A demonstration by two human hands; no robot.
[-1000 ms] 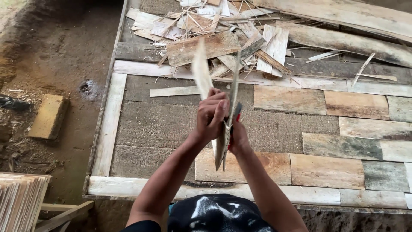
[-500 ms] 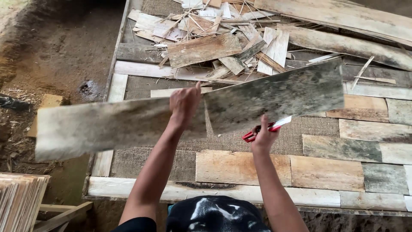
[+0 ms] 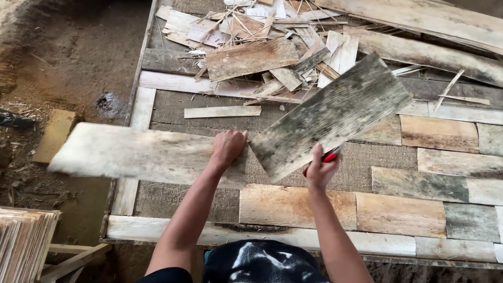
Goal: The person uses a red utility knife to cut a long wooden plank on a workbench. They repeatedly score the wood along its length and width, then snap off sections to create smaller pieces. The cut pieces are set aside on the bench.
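My left hand grips the right end of a long pale weathered board that stretches left, out past the frame's edge. My right hand holds a shorter grey, mould-stained board tilted up to the right, together with a red-handled tool mostly hidden under the board. The two boards are apart, angled away from each other above a rough woven mat inside a white-edged wooden frame.
A heap of splintered wood scraps lies at the far side. Flat planks in rows cover the near right. A stack of thin boards stands bottom left on dirt ground. Long planks lie top right.
A single piece held upright in both hands has come apart into two boards. My left hand has swung its board out left; my right hand's board has tilted up to the right.
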